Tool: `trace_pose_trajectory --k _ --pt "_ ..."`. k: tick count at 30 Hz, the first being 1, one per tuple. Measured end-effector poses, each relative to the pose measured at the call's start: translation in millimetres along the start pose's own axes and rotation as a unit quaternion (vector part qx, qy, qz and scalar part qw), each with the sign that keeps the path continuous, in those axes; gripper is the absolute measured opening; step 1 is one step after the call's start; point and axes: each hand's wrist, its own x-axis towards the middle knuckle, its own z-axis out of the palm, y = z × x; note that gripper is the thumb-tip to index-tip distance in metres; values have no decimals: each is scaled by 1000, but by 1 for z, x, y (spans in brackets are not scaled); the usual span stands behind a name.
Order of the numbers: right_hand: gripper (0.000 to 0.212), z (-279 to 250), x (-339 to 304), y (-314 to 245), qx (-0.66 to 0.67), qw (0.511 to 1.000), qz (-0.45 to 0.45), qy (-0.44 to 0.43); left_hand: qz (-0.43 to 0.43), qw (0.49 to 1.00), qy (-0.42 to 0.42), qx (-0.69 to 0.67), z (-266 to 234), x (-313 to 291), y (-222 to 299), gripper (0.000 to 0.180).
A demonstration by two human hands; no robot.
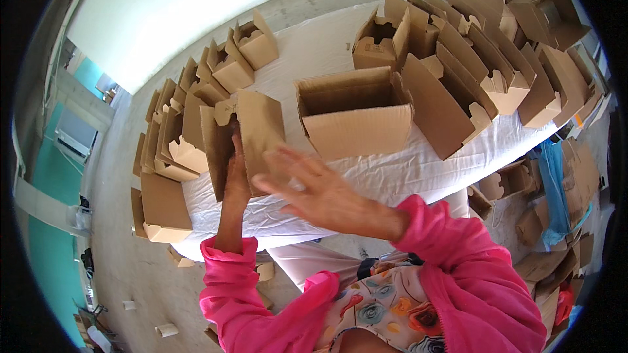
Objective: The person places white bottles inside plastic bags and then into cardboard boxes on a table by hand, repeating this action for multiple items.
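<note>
Just left of the middle of the white-covered table (pixel 297 39) stands a brown cardboard box (pixel 263 127), open at the top. My left hand (pixel 237 173) reaches into its opening, fingers stretched out along the inside of a panel. My right hand (pixel 320 189) is raised over the near edge, close to the box's right side, with fingers spread and smeared by motion. Whether it touches the box I cannot tell. To the right sits another open cardboard box (pixel 358 132), its inside in shadow, with neither hand on it.
Several open boxes (pixel 226 65) line the table's left edge. More boxes (pixel 458 65) crowd the right side. Cardboard pieces (pixel 579 170) and a blue plastic sheet (pixel 555 189) lie beyond the right edge. A small pale roll (pixel 167 330) rests on the floor at left.
</note>
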Motion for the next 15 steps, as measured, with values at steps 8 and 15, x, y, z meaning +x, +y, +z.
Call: trace_pose_trajectory --k 8,15 --pt "90 62 4 12 17 968 184 -169 -347 771 -21 -534 0 0 -3 50" --pt "100 94 0 15 206 925 314 45 -251 628 3 -737 24 -13 -12 52"
